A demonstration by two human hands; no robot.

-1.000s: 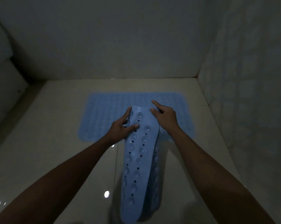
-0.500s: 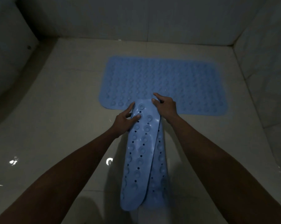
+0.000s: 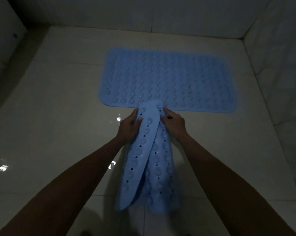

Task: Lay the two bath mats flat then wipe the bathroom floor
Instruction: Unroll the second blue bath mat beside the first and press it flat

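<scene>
One blue bath mat (image 3: 169, 79) with rows of suction cups lies flat on the pale tiled floor, its long side across the view. A second blue mat (image 3: 149, 159) is folded lengthwise and hangs toward me, its far end just overlapping the flat mat's near edge. My left hand (image 3: 129, 126) grips the folded mat's left edge near its top. On the right edge at the same height, my right hand (image 3: 173, 123) pinches the mat. The room is dim.
Tiled walls close the floor at the back (image 3: 152, 12) and on the right (image 3: 280, 57). A dark raised edge (image 3: 9, 53) runs along the left. Wet glints (image 3: 3, 167) shine on the floor tiles (image 3: 58, 116) to the left of my arms.
The view has tilted down and the flat mat looks nearer and larger. My hands with the folded mat have drawn back from over the flat mat to its near edge.
</scene>
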